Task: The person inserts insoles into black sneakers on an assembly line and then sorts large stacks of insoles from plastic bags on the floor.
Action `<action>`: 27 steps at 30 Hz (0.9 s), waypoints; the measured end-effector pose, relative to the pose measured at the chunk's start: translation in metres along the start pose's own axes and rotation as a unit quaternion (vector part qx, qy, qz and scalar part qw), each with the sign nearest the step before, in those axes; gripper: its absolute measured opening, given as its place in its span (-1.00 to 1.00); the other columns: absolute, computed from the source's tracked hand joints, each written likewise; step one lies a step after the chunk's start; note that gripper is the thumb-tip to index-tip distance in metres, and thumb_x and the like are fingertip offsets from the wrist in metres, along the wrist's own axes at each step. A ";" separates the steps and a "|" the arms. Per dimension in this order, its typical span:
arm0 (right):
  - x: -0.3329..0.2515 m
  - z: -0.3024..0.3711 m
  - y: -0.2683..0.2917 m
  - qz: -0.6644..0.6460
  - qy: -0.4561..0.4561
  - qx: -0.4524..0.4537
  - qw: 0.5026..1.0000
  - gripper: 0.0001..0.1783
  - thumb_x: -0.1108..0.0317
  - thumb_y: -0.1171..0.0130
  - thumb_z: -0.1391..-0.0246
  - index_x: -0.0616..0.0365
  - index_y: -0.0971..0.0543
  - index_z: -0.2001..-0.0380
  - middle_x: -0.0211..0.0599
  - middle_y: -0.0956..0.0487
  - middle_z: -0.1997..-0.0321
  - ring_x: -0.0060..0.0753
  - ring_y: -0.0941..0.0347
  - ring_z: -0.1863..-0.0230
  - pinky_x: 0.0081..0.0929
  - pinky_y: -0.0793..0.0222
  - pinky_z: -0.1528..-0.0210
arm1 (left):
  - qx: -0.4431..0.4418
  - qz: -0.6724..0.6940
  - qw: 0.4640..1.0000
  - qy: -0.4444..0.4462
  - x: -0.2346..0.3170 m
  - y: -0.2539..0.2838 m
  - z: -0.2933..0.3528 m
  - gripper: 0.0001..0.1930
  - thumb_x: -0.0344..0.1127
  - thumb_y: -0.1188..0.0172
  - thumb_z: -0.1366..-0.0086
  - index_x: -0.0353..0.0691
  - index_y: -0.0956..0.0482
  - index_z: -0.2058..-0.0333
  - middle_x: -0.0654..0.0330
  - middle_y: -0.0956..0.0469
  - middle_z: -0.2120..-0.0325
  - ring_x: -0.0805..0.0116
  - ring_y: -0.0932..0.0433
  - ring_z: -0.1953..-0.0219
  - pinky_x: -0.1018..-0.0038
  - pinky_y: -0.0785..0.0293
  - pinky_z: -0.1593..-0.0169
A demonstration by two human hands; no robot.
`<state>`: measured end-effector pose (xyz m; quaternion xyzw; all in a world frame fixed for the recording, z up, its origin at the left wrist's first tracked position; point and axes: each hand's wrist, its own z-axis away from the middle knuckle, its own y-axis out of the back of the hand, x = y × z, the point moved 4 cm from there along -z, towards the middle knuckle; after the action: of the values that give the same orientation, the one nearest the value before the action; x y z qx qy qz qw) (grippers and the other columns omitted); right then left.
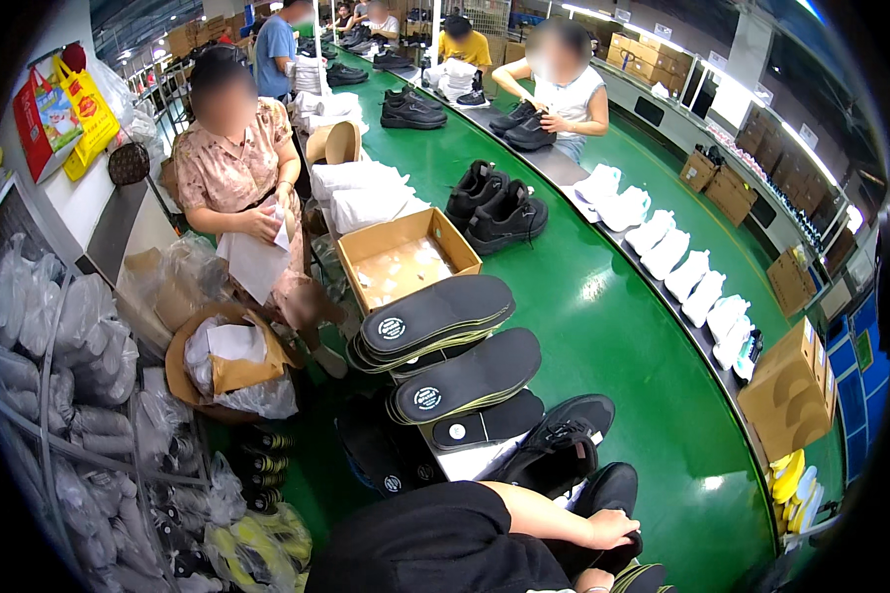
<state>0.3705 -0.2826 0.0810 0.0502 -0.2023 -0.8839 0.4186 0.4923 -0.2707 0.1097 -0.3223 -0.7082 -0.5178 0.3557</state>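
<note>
My left hand (613, 530) reaches in from a black sleeve, its fingers curled on the collar of a black shoe (615, 486) at the lower edge. My right hand (593, 581) is next to the same shoe, mostly cut off by the frame, its fingers not clear. Beside them lies another black shoe (569, 435) with laces. Farther left are stacks of black insoles with light green edges, one stack (470, 376) nearer and another (440, 316) behind it. A single black insole (489, 422) rests near a white sheet (475, 461).
An open cardboard box (405, 265) and a pair of black shoes (496, 210) stand farther up the green table (663, 395). White-wrapped items (663, 247) line the dark belt at right. A seated co-worker (237, 178) holds white paper at left; another person (564, 89) handles shoes opposite.
</note>
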 end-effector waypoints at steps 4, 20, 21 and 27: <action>0.010 0.038 -0.008 -0.117 0.103 -0.026 0.987 -0.36 0.22 0.05 0.10 0.29 -0.05 -0.02 0.06 -0.43 0.19 -0.08 -0.35 0.11 -0.40 -0.25 0.07 | 0.009 -0.012 1.000 -0.028 -0.006 -0.009 -0.004 -0.76 -0.17 -0.05 -0.05 -0.22 -0.34 0.40 -0.03 -0.42 0.61 0.00 -0.43 0.42 0.20 -0.35 0.38; -0.020 0.060 -0.018 -0.044 0.038 -0.009 0.998 -0.17 0.17 0.02 0.10 0.25 0.18 -0.14 0.11 -0.36 0.09 -0.03 -0.26 0.01 -0.38 -0.07 -0.07 | 0.003 0.000 1.000 0.007 -0.002 -0.001 0.000 -0.74 -0.17 -0.05 -0.05 -0.22 -0.35 0.37 -0.03 -0.43 0.55 0.00 -0.41 0.40 0.20 -0.32 0.32; -0.018 0.057 -0.020 -0.048 0.043 -0.011 0.998 -0.17 0.17 0.02 0.11 0.25 0.17 -0.14 0.10 -0.35 0.08 -0.03 -0.25 0.00 -0.38 -0.06 -0.08 | 0.001 -0.004 1.000 0.009 -0.002 -0.001 0.000 -0.74 -0.17 -0.05 -0.05 -0.22 -0.35 0.37 -0.03 -0.43 0.55 0.00 -0.41 0.40 0.20 -0.32 0.32; -0.006 0.050 -0.019 -0.107 0.069 0.038 0.991 -0.33 0.15 0.03 0.10 0.25 -0.03 -0.04 0.10 -0.34 0.08 -0.05 -0.24 0.01 -0.37 -0.10 -0.03 | -0.009 0.011 1.000 0.013 -0.001 0.003 0.002 -0.71 -0.11 -0.03 -0.06 -0.21 -0.36 0.35 -0.04 -0.43 0.53 0.01 -0.41 0.37 0.20 -0.31 0.30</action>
<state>0.3476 -0.2514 0.1185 0.1483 -0.1999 -0.9096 0.3326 0.4949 -0.2682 0.1099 -0.3264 -0.6953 -0.5244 0.3675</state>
